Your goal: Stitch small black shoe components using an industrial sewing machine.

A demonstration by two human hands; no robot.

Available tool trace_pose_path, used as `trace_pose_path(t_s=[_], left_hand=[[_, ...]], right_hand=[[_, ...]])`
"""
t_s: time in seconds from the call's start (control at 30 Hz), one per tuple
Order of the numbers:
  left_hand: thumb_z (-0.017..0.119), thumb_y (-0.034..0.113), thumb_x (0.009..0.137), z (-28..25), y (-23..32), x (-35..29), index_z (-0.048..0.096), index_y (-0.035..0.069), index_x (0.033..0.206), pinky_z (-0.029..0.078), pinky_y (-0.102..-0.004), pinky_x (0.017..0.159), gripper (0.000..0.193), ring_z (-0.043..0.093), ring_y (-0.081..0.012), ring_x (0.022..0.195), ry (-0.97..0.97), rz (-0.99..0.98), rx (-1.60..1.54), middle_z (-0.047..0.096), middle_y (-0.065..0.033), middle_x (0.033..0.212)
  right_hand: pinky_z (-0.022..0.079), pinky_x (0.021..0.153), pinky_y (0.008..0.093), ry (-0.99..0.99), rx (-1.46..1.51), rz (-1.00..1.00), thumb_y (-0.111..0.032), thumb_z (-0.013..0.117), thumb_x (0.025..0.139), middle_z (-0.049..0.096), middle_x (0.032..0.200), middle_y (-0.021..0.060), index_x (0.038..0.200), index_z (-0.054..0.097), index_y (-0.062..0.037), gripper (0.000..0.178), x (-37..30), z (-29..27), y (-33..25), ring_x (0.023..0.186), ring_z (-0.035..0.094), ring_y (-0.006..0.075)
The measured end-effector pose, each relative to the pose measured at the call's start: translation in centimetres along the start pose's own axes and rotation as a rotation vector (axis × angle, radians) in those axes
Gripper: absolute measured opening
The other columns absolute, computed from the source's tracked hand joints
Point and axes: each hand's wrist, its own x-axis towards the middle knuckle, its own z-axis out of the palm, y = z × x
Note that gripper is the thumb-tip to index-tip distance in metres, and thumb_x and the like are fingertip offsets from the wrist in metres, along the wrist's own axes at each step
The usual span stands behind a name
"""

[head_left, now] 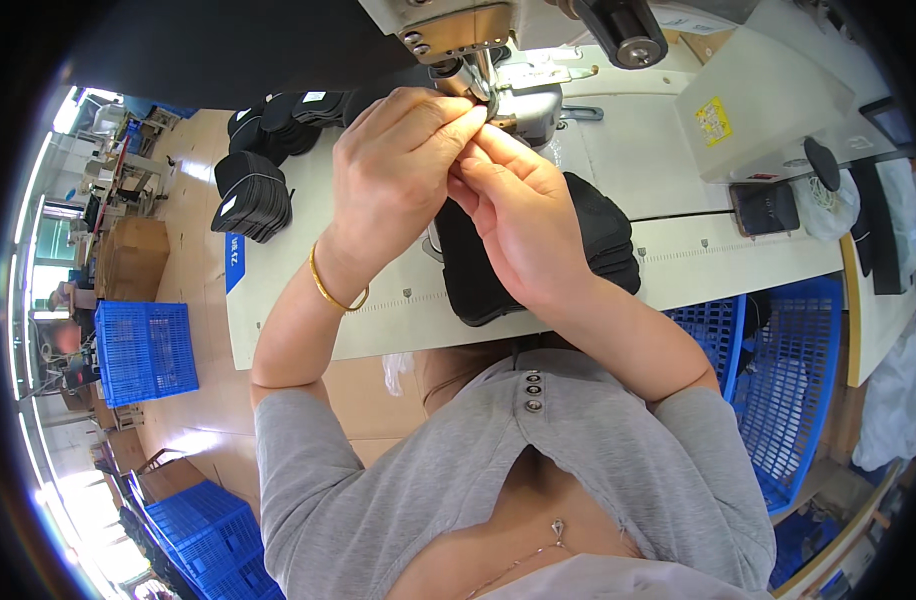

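Both hands meet in front of the needle area of a sewing machine (468, 32), fingertips pressed together. My left hand (398, 165) is closed in a pinch, its fingers up against the metal parts under the machine head. My right hand (528, 220) is pinched too, thumb and forefinger touching the left fingertips. Whatever they grip is hidden between the fingers; only a small dark bit shows by the needle. Beneath my right hand and wrist lies a stack of black padded fabric pieces (468, 290) on the white sewing table (378, 335).
Several tied bundles of black pieces (253, 195) stand at the table's left end. On the right are a phone (765, 208), a white machine housing (768, 110) and a thread cone in plastic. Blue crates (793, 380) sit below right, and another blue crate (146, 352) on the floor left.
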Motion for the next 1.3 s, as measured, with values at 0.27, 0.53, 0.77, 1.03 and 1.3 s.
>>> trace_pose_path(t_s=[0.27,0.53,0.77,1.03,1.3], left_hand=[[0.066,0.003,0.062,0.7,1.3,0.1,0.07,0.001,0.086,0.053,-0.0314,0.064,0.024,0.064,-0.0209,0.077,0.042,-0.089,0.042,0.066,-0.0061,0.083],[0.064,0.0,0.065,1.0,2.9,0.6,0.067,0.003,0.08,0.05,-0.0324,0.057,0.016,0.059,-0.0206,0.068,0.023,-0.253,0.075,0.061,-0.0044,0.075],[0.063,-0.001,0.067,1.1,1.4,-1.1,0.068,0.001,0.095,0.05,-0.0338,0.067,0.028,0.06,-0.0239,0.08,0.022,-0.22,0.155,0.062,-0.007,0.09],[0.065,0.0,0.066,-2.0,2.4,-0.5,0.069,0.005,0.107,0.047,-0.0327,0.063,0.041,0.056,-0.0215,0.076,-0.214,-0.189,0.23,0.057,-0.004,0.088],[0.065,0.005,0.057,-2.3,5.6,-0.6,0.064,-0.006,0.093,0.051,-0.0322,0.064,0.037,0.058,-0.0234,0.08,-0.099,-0.107,0.119,0.059,-0.0104,0.09]], right_hand=[[0.046,0.097,0.0281,0.017,-0.055,0.052,-0.005,0.045,0.099,0.06,0.121,0.0077,0.133,0.05,0.0048,0.036,-0.3,-0.3,-0.6,0.108,0.058,0.0115],[0.046,0.098,0.0278,0.066,-0.178,0.088,-0.006,0.045,0.098,0.06,0.122,0.0081,0.131,0.053,0.0042,0.035,-0.9,-1.1,-1.5,0.11,0.058,0.0119],[0.045,0.102,0.0309,0.066,-0.25,0.052,-0.006,0.042,0.1,0.059,0.127,0.014,0.134,0.049,0.0075,0.037,-1.1,-0.9,-1.3,0.116,0.058,0.0174],[0.046,0.1,0.0279,0.026,-0.271,0.02,-0.007,0.046,0.1,0.059,0.127,0.012,0.134,0.051,0.0063,0.037,-1.2,-1.0,-0.9,0.117,0.057,0.0151],[0.034,0.058,0.0175,0.03,-0.536,-0.037,-0.005,0.049,0.099,0.054,0.078,-0.0055,0.102,0.063,0.0031,0.016,-2.3,-1.6,-1.3,0.07,0.04,-0.0003]])
